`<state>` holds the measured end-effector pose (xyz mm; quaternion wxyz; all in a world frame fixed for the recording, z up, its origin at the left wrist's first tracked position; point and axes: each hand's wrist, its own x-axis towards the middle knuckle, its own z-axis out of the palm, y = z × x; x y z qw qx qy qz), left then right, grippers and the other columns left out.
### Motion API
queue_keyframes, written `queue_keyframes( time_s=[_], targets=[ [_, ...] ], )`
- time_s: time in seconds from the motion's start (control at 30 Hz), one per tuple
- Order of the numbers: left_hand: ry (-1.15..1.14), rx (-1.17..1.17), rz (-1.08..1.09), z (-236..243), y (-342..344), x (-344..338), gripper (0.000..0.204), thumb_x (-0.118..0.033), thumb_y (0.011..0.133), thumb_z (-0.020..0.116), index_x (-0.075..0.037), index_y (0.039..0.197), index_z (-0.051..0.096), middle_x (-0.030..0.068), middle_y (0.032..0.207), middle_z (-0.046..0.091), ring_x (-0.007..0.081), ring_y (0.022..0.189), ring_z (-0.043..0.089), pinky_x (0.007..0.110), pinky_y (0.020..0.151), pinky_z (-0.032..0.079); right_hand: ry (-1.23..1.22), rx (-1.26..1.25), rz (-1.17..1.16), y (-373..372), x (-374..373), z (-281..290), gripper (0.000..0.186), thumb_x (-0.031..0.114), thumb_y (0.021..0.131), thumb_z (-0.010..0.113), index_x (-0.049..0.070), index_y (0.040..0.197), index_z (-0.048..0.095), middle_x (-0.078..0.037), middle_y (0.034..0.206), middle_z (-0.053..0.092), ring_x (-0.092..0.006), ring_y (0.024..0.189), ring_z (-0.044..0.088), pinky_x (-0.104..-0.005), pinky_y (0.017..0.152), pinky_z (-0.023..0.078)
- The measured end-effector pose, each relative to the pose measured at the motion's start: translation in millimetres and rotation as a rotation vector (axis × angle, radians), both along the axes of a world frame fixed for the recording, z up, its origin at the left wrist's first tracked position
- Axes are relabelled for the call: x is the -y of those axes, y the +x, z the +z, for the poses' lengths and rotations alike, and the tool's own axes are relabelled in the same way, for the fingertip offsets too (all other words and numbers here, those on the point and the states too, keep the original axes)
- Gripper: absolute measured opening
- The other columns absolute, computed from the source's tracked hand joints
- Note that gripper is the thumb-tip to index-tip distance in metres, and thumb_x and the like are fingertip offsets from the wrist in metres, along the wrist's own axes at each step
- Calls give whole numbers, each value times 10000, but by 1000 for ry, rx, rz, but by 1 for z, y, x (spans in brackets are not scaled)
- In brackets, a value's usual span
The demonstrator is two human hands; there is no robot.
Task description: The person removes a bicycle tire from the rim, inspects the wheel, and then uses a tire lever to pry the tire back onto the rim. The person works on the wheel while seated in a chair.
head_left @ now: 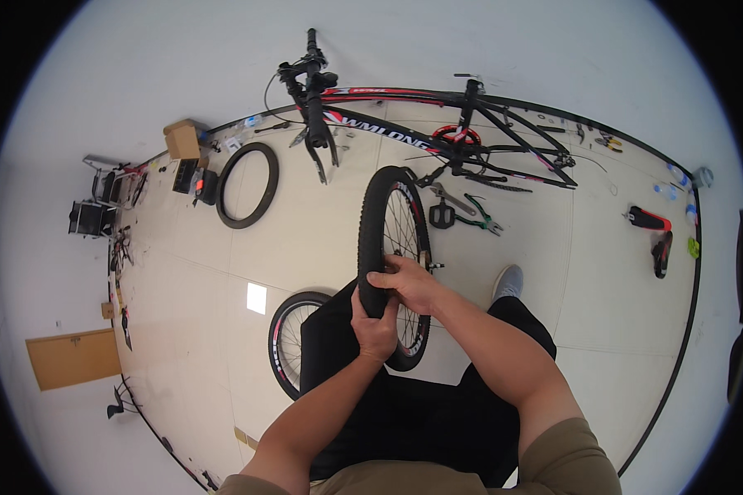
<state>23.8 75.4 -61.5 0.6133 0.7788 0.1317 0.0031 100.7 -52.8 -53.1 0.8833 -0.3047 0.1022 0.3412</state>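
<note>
Black rubber goes all round the wheel (371,231), which stands up between the person's legs. The left hand (376,332) is closed round the near part of the tyre, with the rubber squeezed between thumb and fingers. The right hand (413,285) is clamped on the same tyre just past it, thumb on the rubber and fingers over the side.

The far edge of the wheel looks close to the pedal (442,216) and the bike frame (388,134), but I cannot tell if they touch. On the wheel's left, a wide piece of floor (322,239) runs to the loose tyre (272,177). On its right, more floor goes from the grey shoe (510,280) to the dark line by the wall. The near left side is tighter, because a second wheel (277,355) sits partly behind the left leg.

The tyre in the hands has small bumps, and thin straight spokes fill its middle. The loose tyre is a plain black ring. The frame is made of long, shiny tubes, black with red and white. Near the pedal are pliers (489,224) with green handles. The floor is smooth, pale and a bit shiny. A brown cardboard box (183,139) is by the far left wall.
</note>
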Motion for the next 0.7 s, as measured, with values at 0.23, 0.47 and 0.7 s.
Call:
queue_keyframes(
  time_s=[0.23,0.47,0.7],
  targets=[
    [89,95,16,6,2,1,442,-40,884,725,-4,1261,498,42,961,636,103,794,612,252,684,518,-46,17,21,1,-3,8,408,101,896,711,-77,1235,570,-136,1147,629,-220,1051,609,-343,941,498],
    [89,37,0,21,2,6,572,-90,876,746,19,1358,460,96,1115,664,141,988,636,292,869,532,-49,29,22,0,-1,8,387,92,910,686,-80,1232,556,-126,1149,629,-209,1037,618,-338,929,506],
    [125,-24,6,31,2,9,575,-106,863,740,4,1361,474,117,1115,672,153,1008,640,309,899,524,-34,23,30,1,1,4,404,98,917,693,-79,1244,534,-118,1122,631,-211,1009,629,-356,918,523]
  ],
)
